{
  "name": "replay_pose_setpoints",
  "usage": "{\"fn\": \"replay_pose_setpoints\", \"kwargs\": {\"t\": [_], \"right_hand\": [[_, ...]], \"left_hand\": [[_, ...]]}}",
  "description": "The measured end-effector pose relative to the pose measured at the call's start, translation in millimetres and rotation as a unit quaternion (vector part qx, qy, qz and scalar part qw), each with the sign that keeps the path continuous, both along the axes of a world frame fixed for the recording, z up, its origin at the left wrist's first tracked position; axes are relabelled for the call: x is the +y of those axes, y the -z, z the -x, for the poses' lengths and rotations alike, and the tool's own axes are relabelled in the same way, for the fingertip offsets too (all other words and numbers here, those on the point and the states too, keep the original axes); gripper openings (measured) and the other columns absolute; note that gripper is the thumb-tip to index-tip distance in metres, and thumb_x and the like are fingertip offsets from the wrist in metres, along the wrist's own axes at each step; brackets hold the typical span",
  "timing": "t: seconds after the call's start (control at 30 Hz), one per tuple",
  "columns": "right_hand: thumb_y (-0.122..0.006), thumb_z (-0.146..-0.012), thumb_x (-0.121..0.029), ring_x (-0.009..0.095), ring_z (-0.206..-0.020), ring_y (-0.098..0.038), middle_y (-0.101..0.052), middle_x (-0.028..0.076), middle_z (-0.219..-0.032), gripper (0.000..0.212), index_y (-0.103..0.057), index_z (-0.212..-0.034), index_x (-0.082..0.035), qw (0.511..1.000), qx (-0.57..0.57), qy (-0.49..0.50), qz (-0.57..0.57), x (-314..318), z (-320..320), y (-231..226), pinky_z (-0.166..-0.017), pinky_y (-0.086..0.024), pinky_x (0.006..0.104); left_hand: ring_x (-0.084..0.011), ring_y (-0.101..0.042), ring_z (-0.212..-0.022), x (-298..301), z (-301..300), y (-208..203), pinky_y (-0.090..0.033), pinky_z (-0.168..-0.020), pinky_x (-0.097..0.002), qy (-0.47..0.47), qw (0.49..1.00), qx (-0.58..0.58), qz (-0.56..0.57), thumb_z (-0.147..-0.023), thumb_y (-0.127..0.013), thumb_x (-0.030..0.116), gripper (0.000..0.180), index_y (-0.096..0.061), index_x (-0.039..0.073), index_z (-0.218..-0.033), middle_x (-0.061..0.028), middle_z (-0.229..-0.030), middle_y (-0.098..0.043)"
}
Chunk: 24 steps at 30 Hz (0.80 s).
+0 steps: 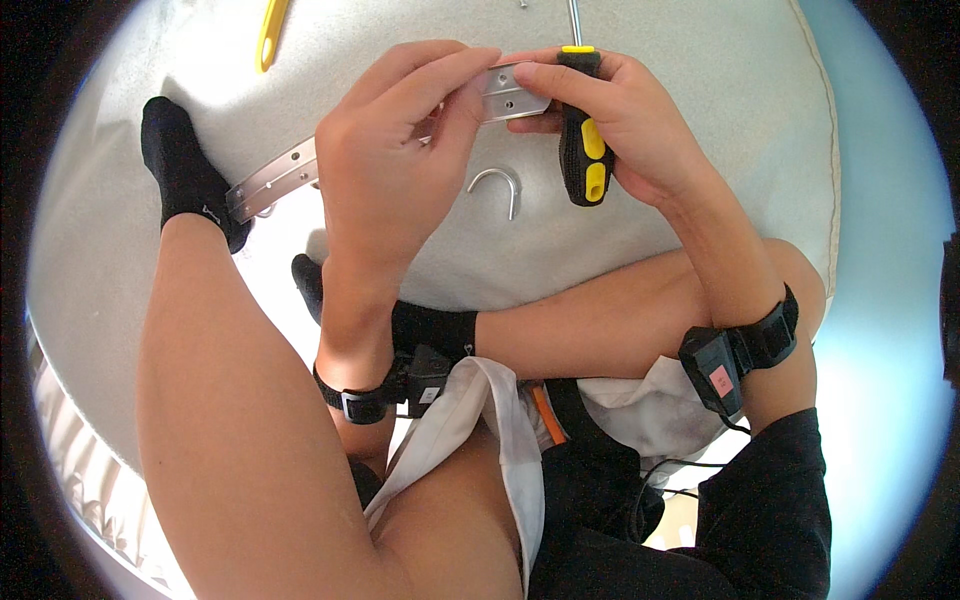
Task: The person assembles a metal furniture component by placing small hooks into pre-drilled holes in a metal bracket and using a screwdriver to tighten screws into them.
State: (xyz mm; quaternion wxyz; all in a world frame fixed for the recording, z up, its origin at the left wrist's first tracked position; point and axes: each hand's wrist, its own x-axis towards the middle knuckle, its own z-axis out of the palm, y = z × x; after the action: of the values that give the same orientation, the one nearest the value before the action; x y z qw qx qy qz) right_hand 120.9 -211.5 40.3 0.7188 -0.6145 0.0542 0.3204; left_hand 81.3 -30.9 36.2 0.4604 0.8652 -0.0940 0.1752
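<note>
A long silver metal strip (273, 186) with holes runs from beside my left foot up to my hands. My left hand (395, 150) is over it, thumb and fingertips pinched together at its face near the right end. Whatever sits between those fingertips is hidden. My right hand (640, 120) grips the strip's right end under the thumb and also holds a screwdriver (583, 150) with a black and yellow handle against the palm. The screwdriver's shaft points away from me, its tip outside the view. Below the strip, a curved metal hook (514, 188) lies loose on the pale fabric.
A yellow handle (270, 38) lies at the far left of the padded fabric surface (720, 60). At the top edge is a tiny metal piece (523, 3). My bent legs and black-socked feet (185, 160) frame the work. Black straps with small boxes (712, 370) circle my forearms, with cables hanging.
</note>
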Motion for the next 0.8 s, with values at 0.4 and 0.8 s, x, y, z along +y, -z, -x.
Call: {"fn": "replay_pose_setpoints", "kwargs": {"t": [0.4, 0.8], "right_hand": [[-0.064, -0.095, -0.02, 0.02, -0.088, -0.07, -0.069, 0.011, -0.103, 0.03, -0.069, -0.11, 0.005, 1.0, -0.003, 0.002, -0.011, 3.0, -0.8, 2.1, -0.079, -0.059, 0.0269], [-0.066, -0.094, -0.022, 0.019, -0.087, -0.07, -0.07, 0.011, -0.101, 0.03, -0.07, -0.111, 0.003, 1.0, 0.007, -0.002, 0.003, 1.3, -0.2, -0.9, -0.079, -0.058, 0.0271]], "left_hand": [[-0.0164, -0.062, -0.069, -3.5, -0.3, 1.3, -0.053, -0.061, -0.0257, 0.005, 0.999, 0.024, -0.039, -0.082, -0.075, 0.006, 0.011, -0.073, 0.002, -0.092, -0.0062, -0.087, -0.063], [-0.0156, -0.063, -0.072, -1.8, 1.4, -1.6, -0.054, -0.062, -0.0259, 0.016, 0.996, 0.079, -0.037, -0.085, -0.074, 0.01, 0.01, -0.073, 0.002, -0.092, -0.006, -0.089, -0.063]]}}
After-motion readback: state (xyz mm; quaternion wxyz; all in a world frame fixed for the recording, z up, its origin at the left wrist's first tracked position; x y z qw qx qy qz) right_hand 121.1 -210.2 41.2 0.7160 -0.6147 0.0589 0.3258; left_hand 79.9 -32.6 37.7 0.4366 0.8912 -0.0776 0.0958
